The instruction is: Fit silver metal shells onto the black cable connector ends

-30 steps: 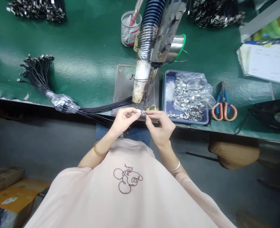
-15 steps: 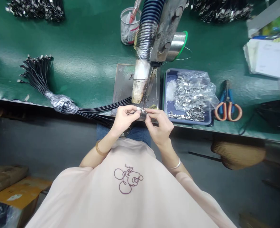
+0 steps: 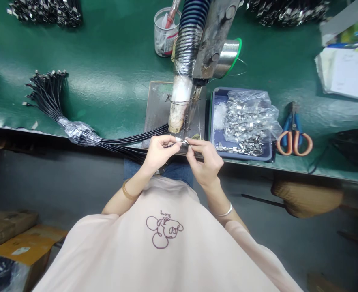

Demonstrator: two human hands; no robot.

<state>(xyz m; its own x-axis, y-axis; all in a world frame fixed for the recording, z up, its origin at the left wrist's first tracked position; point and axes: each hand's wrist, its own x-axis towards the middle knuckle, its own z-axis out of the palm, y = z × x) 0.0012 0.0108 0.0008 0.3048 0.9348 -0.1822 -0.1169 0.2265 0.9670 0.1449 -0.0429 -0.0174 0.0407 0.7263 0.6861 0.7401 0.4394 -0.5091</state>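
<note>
My left hand (image 3: 160, 152) is closed in a pinch on the end of a thin black cable, close to the front edge of the bench. Facing it, my right hand (image 3: 206, 160) has thumb and forefinger closed at a small metal connector (image 3: 185, 142) at the cable's end. The fingertips hide much of both pieces. Just beyond the fingers, the white-wrapped tip of a hose (image 3: 179, 105) and a soldering tip (image 3: 193, 105) point down over a dark plate (image 3: 157, 103). From my left side runs a bundle of black cables (image 3: 124, 142).
Right of the plate, a blue tray (image 3: 242, 157) holds small metal shells and a plastic bag (image 3: 251, 109). Orange-handled cutters (image 3: 294, 136) lie farther right. A solder spool (image 3: 227, 59) and a clear cup (image 3: 165, 40) stand behind. The bench edge runs just before my body.
Both hands stay almost in place, with a very slight shift to the right. The metal connector between the fingertips looks slightly turned. The camera view has moved a little.
</note>
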